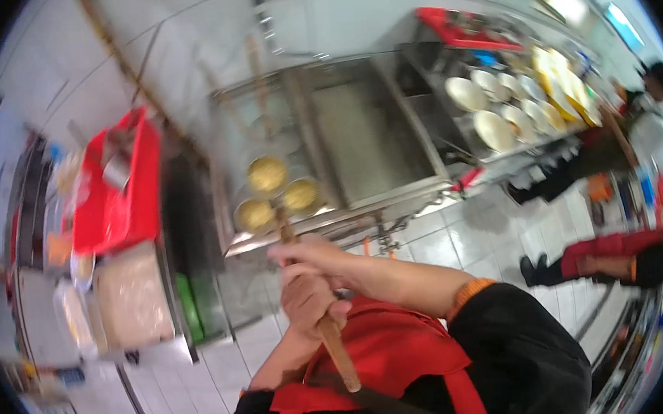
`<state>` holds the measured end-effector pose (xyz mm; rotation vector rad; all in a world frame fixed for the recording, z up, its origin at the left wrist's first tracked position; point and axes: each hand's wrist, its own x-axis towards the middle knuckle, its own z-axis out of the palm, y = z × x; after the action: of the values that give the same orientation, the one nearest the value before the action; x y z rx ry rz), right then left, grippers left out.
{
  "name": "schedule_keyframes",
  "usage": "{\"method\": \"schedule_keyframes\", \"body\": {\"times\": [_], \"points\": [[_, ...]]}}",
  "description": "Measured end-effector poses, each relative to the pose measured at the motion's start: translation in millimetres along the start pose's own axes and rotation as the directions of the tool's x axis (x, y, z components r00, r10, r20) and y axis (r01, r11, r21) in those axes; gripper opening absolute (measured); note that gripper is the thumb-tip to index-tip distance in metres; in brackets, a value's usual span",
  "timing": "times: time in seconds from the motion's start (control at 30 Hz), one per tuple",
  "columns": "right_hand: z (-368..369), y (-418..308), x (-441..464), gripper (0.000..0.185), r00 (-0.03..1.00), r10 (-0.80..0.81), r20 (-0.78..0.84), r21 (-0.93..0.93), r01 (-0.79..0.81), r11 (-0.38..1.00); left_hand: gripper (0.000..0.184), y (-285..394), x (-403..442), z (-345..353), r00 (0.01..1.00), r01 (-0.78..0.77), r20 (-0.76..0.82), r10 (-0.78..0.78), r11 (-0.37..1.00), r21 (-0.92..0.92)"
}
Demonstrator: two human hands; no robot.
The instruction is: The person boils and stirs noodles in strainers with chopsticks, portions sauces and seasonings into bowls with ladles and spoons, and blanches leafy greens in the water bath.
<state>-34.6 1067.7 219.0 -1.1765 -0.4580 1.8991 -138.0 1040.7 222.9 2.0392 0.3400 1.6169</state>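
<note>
Both of my hands are wrapped round a long wooden handle (338, 356). My left hand (306, 296) grips it nearer my body, and my right hand (310, 255) closes on it just beyond, towards the steel cooker. The handle's far end reaches three round baskets of yellow noodles, a back one (268, 173), a right one (300, 195) and a left one (255, 214). They sit together at the front of the steel vat (229, 242). How the handle joins them is blurred.
More wooden handles (262, 96) stand at the vat's back. To its right is a liquid-filled basin (369, 138). A red crate (116, 193) stands left; white bowls (493, 130) and a red tray (462, 29) lie right. Two people (616, 255) are on the right.
</note>
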Motion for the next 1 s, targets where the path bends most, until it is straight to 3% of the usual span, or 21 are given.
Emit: {"method": "schedule_keyframes", "body": {"times": [0.03,0.07,0.13,0.17,0.2,0.23,0.27,0.3,0.33,0.37,0.4,0.53,0.57,0.63,0.7,0.77,0.83,0.87,0.9,0.93,1.0], "points": [[-3.3,6.2,4.6,0.022,0.999,-0.041,-0.001,-0.032,0.041,0.999,0.041,3.7,-8.8,-1.5,0.998,0.022,0.062,-0.028,0.995,0.093],[-9.2,13.2,9.3,0.019,0.997,-0.078,0.008,-0.068,0.078,0.995,0.041,8.1,-10.3,-1.0,0.997,-0.007,0.082,0.004,0.999,0.041],[-27.7,24.5,21.7,0.014,0.996,-0.023,0.088,-0.251,0.044,0.967,0.041,14.7,-7.9,-9.5,0.962,-0.148,0.260,0.077,0.953,0.264],[-16.0,5.4,-7.8,0.009,0.999,-0.028,0.040,-0.303,0.039,0.952,0.041,19.0,-4.5,-17.1,0.922,-0.194,0.375,0.097,0.954,0.229],[-18.2,7.4,-6.2,0.009,0.998,-0.049,0.025,-0.307,0.054,0.950,0.041,18.6,-14.2,-14.9,0.920,-0.211,0.373,0.121,0.954,0.211],[-22.1,14.8,1.3,0.009,0.998,-0.038,0.055,-0.157,0.046,0.987,0.036,16.4,-28.4,-8.4,0.987,0.157,0.024,-0.159,0.985,0.073],[-25.8,18.6,8.8,0.008,0.995,-0.031,0.093,-0.002,0.032,1.000,0.034,15.0,-33.7,-5.5,0.840,0.445,-0.256,-0.478,0.877,-0.181],[-32.4,21.0,16.7,0.007,0.994,0.004,0.106,-0.051,0.002,0.999,0.041,13.1,-34.9,-6.8,0.604,0.563,-0.259,-0.754,0.633,-0.531],[-31.0,21.0,15.7,0.007,0.995,-0.005,0.102,-0.055,0.010,0.998,0.041,-6.3,-40.3,-11.3,0.609,0.556,-0.257,-0.750,0.635,-0.536],[-28.0,22.9,14.3,0.009,0.996,-0.028,0.079,-0.092,0.035,0.995,0.042,-40.9,-48.8,-19.2,0.421,0.613,0.164,-0.892,0.147,-0.777],[-24.5,25.0,14.1,0.012,0.997,-0.049,0.060,-0.129,0.056,0.990,0.043,-68.7,-62.1,-22.0,0.250,0.548,0.594,-0.765,-0.393,-0.738],[-27.0,29.6,11.9,0.021,0.986,-0.160,0.044,-0.376,0.165,0.912,0.039,-100.6,-46.5,12.1,0.353,0.554,0.505,-0.787,-0.259,-0.791],[-29.0,23.1,6.6,0.025,0.986,-0.152,0.065,-0.579,0.161,0.799,0.039,-98.1,-46.7,12.6,0.302,0.620,0.494,-0.815,-0.226,-0.752],[-27.0,4.2,-13.1,0.028,0.974,-0.192,0.119,-0.879,0.194,0.437,0.039,-88.4,-42.7,14.4,0.219,0.714,0.469,-0.856,-0.186,-0.675],[-22.6,-23.3,-43.1,0.030,0.991,-0.085,0.106,-0.743,0.136,0.655,0.036,-86.7,-40.2,9.1,0.169,0.683,0.471,-0.866,-0.241,-0.690],[-57.1,-40.4,-40.4,0.034,0.998,-0.014,0.060,-0.758,0.055,0.650,0.025,-85.0,-21.1,4.8,0.085,0.520,0.468,-0.880,-0.362,-0.774],[-31.9,-79.7,-72.0,0.032,0.996,-0.047,-0.076,-0.703,-0.020,0.711,0.018,-121.4,-35.4,-13.0,0.396,0.067,0.687,-0.609,-0.727,-0.683],[-40.6,-84.0,-52.5,0.028,0.997,-0.072,0.001,-0.602,0.058,0.797,0.018,-120.0,-26.6,-9.8,0.295,0.302,0.548,-0.782,-0.468,-0.831],[-44.5,-82.3,-32.4,0.023,0.993,-0.108,0.054,-0.480,0.120,0.869,0.019,-112.5,-10.4,-4.7,0.306,0.274,0.490,-0.817,-0.417,-0.867],[-30.8,-83.1,-28.4,0.023,0.993,-0.082,0.084,-0.498,0.113,0.860,0.019,-104.6,-10.2,-11.1,0.309,0.249,0.452,-0.837,-0.388,-0.887],[-4.1,-93.5,-31.1,0.016,0.989,-0.148,-0.010,-0.289,0.139,0.947,0.018,-97.7,1.6,-21.0,0.286,0.052,0.666,-0.689,-0.683,-0.729]]}}
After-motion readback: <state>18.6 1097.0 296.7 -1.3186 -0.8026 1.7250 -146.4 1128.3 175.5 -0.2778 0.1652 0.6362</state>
